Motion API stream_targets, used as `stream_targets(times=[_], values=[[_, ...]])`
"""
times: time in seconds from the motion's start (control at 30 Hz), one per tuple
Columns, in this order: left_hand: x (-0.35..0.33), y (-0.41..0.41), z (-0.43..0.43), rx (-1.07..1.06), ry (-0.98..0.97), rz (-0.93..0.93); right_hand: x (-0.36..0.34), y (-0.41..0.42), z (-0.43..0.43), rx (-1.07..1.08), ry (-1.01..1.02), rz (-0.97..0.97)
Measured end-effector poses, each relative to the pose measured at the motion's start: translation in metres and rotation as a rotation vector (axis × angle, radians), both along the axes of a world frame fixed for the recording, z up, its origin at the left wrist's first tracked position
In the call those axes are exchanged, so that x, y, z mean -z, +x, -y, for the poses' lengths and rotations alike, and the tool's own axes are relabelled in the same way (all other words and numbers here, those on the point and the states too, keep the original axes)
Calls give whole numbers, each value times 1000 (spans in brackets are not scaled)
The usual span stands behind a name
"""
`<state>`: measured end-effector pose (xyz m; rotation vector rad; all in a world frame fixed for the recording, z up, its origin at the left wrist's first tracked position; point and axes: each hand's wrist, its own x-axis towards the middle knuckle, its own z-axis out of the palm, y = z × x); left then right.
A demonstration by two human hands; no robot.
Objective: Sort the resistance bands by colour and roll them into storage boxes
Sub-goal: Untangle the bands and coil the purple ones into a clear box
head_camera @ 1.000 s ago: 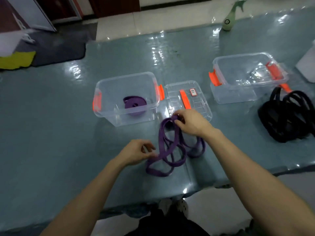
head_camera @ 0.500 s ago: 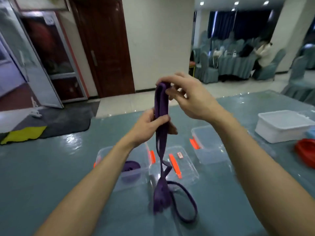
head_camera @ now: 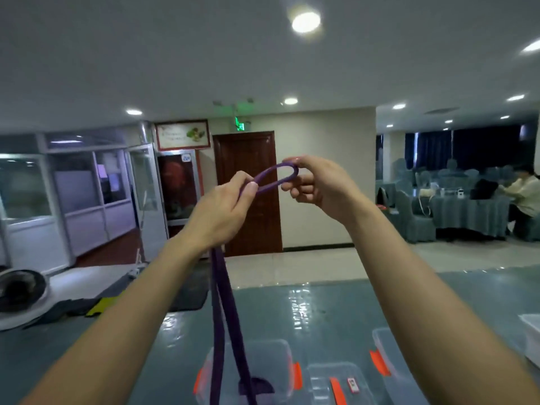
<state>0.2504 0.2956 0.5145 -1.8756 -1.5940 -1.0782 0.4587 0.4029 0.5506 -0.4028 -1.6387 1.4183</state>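
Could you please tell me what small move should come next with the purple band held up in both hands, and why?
Probably fold the looped end, pinched by the right hand, over toward the left hand to start the roll. The left hand grips both strands just below, the purple band hangs straight, and a rolled band already lies in the clear box beneath.

The left hand (head_camera: 222, 209) and the right hand (head_camera: 318, 185) are bare, and the left thumbnail (head_camera: 253, 185) is cut short. The left forearm (head_camera: 117, 331) and the right forearm (head_camera: 423, 302) are bare as well, smooth and slim. Each is uncovered from the wrist to the near edge, where it leaves the view.
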Motion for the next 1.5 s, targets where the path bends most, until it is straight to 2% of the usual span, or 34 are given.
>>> stream_targets(times=[0.13, 0.23, 0.33, 0.43, 0.5, 0.6, 0.67, 0.9, 1.07, 1.13, 1.23, 1.4, 1.5], values=[[-40, -22, 30, -63, 28, -97, -15, -21, -1, -226, -129, 39], [-61, -36, 46, -153, -9, -195, -19, -40, 2, -309, -171, 121], [-71, -56, 55, -64, -111, -72, -17, -57, 2, -424, -252, 90], [-61, -80, 62, 29, -305, 84, -4, -71, -5, -540, -338, 88], [-42, -96, 63, 84, -412, 167, 16, -78, -13, -569, -267, 258], [-3, -122, 56, 134, -560, 220, 51, -88, -29, -578, -37, 617], [25, -135, 50, 159, -636, 249, 68, -98, -39, -567, 13, 704], [89, -165, 12, 240, -669, 416, 89, -151, -45, -519, -124, 590], [112, -177, -9, 438, -513, 698, 93, -171, -54, -565, -225, 469], [116, -179, -16, 471, -469, 734, 95, -174, -61, -582, -246, 436], [115, -177, -24, 454, -455, 694, 103, -175, -70, -581, -270, 400], [105, -177, -34, 282, -480, 404, 126, -169, -85, -573, -344, 378], [104, -183, -37, 259, -568, 393, 141, -168, -91, -605, -396, 363]])
